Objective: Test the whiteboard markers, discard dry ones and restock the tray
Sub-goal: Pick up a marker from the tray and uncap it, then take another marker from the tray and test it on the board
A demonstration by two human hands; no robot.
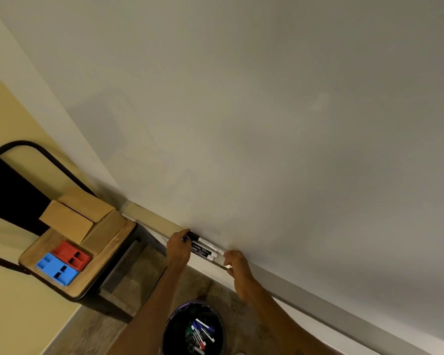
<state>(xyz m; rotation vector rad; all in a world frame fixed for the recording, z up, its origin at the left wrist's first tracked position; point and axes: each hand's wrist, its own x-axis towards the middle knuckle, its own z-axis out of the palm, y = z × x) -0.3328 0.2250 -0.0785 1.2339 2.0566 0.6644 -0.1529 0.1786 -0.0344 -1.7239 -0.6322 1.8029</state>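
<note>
A large blank whiteboard (267, 111) fills most of the view. Along its lower edge runs the marker tray (305, 294). Several black-and-white markers (204, 248) lie side by side on the tray between my hands. My left hand (178, 248) has its fingers curled at the markers' black cap ends, with a bit of blue showing at its fingertips. My right hand (235, 262) touches the markers' white ends with bent fingers; whether it grips one is unclear.
A black waste bin (169, 336) on the floor below my arms holds several discarded markers (200, 334). To the left a wooden chair (105, 262) carries an open cardboard box (82, 216), a red eraser (71, 254) and a blue eraser (55, 269).
</note>
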